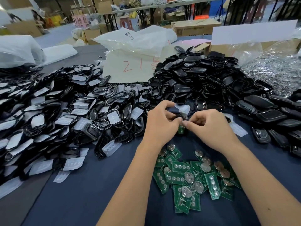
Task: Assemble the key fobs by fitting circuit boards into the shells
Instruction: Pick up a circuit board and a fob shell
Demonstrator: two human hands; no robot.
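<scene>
Your left hand (160, 119) gripped a black shell (178, 115) with a cloudy rubber pad; your right hand (207, 126) pinched a green circuit board (180, 128) at its lower edge. At six o'clock lay loose boards (192, 178) carrying silver coin cells.

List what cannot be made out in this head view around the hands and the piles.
- Black shell: mostly covered by the left hand and right hand; whether it is open or closed is hidden.
- Green circuit board under the fingertips: only a sliver shows; seating unclear.
- Board pile: markings too small.
- Shell heaps: cut off at left and right edges.
- Red writing on the bag: partly hidden by shells.
</scene>
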